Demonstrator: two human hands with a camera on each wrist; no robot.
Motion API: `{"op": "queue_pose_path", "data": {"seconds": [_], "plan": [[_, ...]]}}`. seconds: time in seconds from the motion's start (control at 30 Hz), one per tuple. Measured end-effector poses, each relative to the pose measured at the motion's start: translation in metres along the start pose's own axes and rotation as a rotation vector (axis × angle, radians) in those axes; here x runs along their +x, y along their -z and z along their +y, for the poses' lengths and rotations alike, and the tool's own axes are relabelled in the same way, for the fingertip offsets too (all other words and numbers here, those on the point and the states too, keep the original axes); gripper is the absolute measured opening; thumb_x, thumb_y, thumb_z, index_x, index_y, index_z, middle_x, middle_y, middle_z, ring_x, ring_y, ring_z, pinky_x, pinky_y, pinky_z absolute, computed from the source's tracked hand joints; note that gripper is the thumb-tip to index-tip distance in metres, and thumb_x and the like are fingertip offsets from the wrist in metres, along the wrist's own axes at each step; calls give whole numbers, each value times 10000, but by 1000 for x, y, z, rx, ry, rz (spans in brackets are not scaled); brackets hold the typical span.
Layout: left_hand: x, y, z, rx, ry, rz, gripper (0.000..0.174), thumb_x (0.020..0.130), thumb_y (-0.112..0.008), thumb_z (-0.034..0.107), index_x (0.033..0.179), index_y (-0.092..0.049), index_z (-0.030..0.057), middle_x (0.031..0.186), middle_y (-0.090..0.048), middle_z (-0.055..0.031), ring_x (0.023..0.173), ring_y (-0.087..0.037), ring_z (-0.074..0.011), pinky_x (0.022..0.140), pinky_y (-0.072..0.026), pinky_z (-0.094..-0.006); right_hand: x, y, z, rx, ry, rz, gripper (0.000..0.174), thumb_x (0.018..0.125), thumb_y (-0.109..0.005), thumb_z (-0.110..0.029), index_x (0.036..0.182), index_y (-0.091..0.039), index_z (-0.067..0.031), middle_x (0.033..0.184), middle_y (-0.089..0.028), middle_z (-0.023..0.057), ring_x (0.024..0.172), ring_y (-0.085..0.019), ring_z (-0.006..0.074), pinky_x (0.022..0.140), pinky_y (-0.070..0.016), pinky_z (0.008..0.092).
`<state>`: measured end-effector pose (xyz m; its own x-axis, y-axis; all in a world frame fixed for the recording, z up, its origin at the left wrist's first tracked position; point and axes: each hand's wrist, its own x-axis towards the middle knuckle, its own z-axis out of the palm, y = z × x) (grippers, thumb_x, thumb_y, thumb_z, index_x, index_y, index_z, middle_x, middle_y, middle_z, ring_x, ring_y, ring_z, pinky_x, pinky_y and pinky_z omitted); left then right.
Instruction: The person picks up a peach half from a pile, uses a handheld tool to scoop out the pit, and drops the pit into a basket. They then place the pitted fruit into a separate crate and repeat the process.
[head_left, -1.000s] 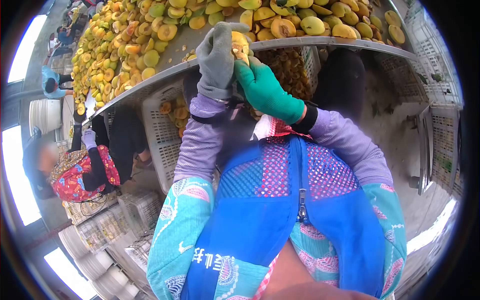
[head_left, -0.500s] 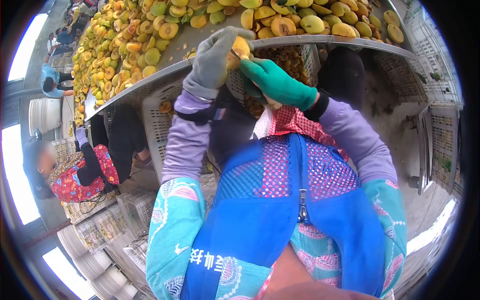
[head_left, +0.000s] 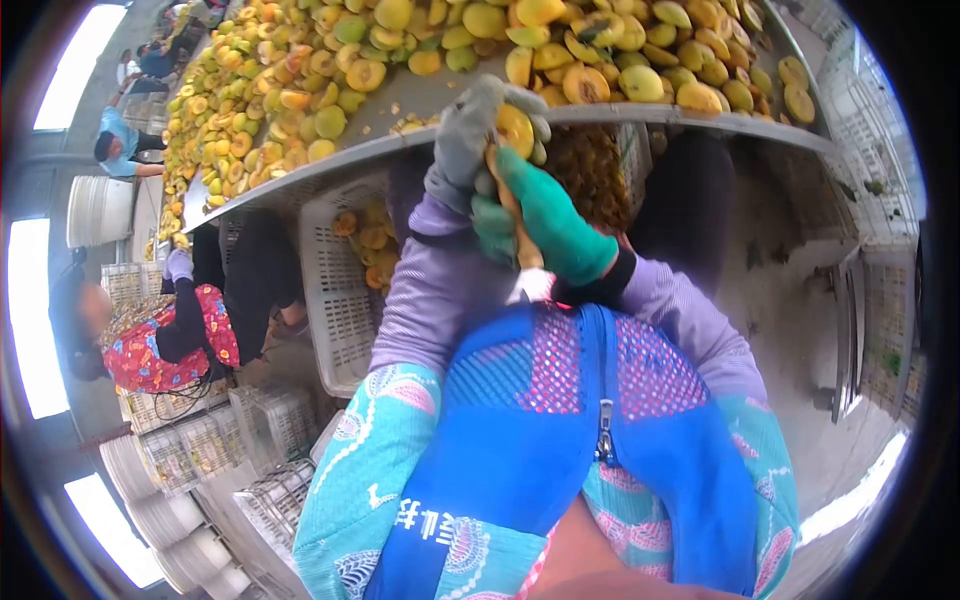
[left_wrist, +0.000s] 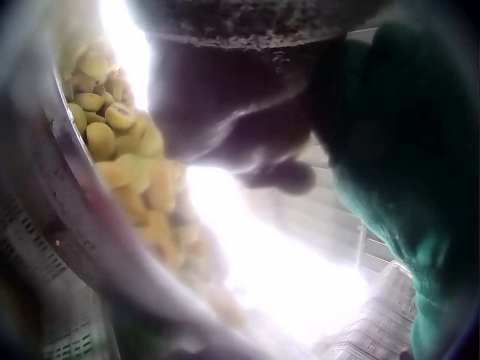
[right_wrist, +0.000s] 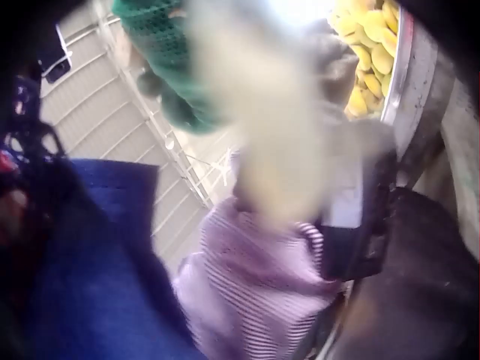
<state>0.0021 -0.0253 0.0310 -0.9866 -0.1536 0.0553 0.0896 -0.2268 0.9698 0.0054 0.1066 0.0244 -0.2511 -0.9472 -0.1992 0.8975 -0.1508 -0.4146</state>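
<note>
My left hand (head_left: 470,135), in a grey glove, grips a yellow peach (head_left: 515,130) just short of the metal table edge. My right hand (head_left: 550,215), gloved in green, holds a tool with a long wooden handle (head_left: 525,240). The handle runs up between the two hands towards the peach, and its working end is hidden there. In the left wrist view the left glove (left_wrist: 240,127) is dark, with the green glove (left_wrist: 405,172) at the right. A blurred pale handle (right_wrist: 270,127) fills the middle of the right wrist view, below the green fingers (right_wrist: 172,67).
Many cut peaches (head_left: 300,100) lie heaped on the metal table (head_left: 400,95). Under its edge stand a white crate (head_left: 335,290) with some fruit and another holding brownish pieces (head_left: 585,180). A person in a red flowered top (head_left: 175,335) sits at the left, near stacked crates (head_left: 190,450).
The head view has tilted, so table and hands sit lower in it. My right hand has turned, and the tool's handle now shows along its full length. The left hand still holds a peach.
</note>
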Motion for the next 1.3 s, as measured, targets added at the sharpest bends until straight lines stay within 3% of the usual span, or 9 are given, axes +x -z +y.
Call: {"op": "queue_pose_path", "data": {"seconds": [0.17,0.33,0.47,0.67,0.7,0.8,0.97,1.2,1.3], "plan": [[-15,7,-1,-361,122,190,504,979,-396,446,1003,-596,-16,794,-634,-150,635,-605,-237,573,-514,-330,8,5,-14,295,-220,-332,384,978,-405,-497,880,-496,-137,581,-382,-24,440,-346,97,414,-282,245],[-68,67,17,-497,15,720,435,947,-453,402,1038,-626,14,841,-655,-107,718,-635,-247,644,-522,-346,-12,8,-4,-26,-127,-35,352,988,-400,-461,917,-499,-131,595,-372,-35,432,-333,81,418,-281,229],[-66,153,33,1469,271,676,392,851,-576,369,961,-667,4,954,-675,-208,910,-650,-331,818,-493,-389,3,90,9,256,-331,274,324,981,-439,-445,929,-504,-132,621,-415,-36,457,-366,73,420,-304,225],[91,237,22,1663,-9,615,368,836,-545,271,1144,-644,95,1208,-600,-180,1102,-581,-337,937,-463,-388,-7,48,-17,-133,-200,338,339,948,-525,-448,964,-523,-110,661,-462,-28,509,-428,70,452,-363,207],[107,250,16,1715,254,484,446,823,-561,250,1239,-583,92,1234,-577,-207,1138,-557,-345,971,-444,-383,-9,47,-21,-169,-192,361,349,951,-519,-450,977,-524,-102,660,-475,-23,501,-435,70,448,-374,205],[115,271,-2,1649,142,478,662,750,-675,322,1346,-487,102,1269,-560,-201,1173,-539,-343,1001,-429,-363,-12,49,-27,-258,-143,383,354,958,-513,-440,988,-528,-88,667,-505,-4,493,-449,73,444,-387,208],[83,208,32,1527,658,224,643,707,-754,245,1253,-516,4,1144,-625,-169,996,-640,-264,828,-551,-356,22,30,-29,-766,48,429,303,965,-508,-357,1009,-537,-59,679,-528,0,513,-487,88,465,-397,255],[17,111,25,-130,98,320,272,879,-611,47,1148,-569,39,979,-630,-97,842,-655,-208,701,-591,-302,69,12,-29,-1569,724,381,328,956,-523,-331,992,-507,-5,697,-608,227,633,-609,397,539,-455,469],[5,77,6,262,-228,215,228,875,-615,54,1098,-584,21,987,-646,-119,844,-658,-213,731,-572,-315,70,23,-20,-1602,811,432,346,959,-506,-343,955,-478,2,643,-598,211,597,-599,404,518,-457,485]]}}
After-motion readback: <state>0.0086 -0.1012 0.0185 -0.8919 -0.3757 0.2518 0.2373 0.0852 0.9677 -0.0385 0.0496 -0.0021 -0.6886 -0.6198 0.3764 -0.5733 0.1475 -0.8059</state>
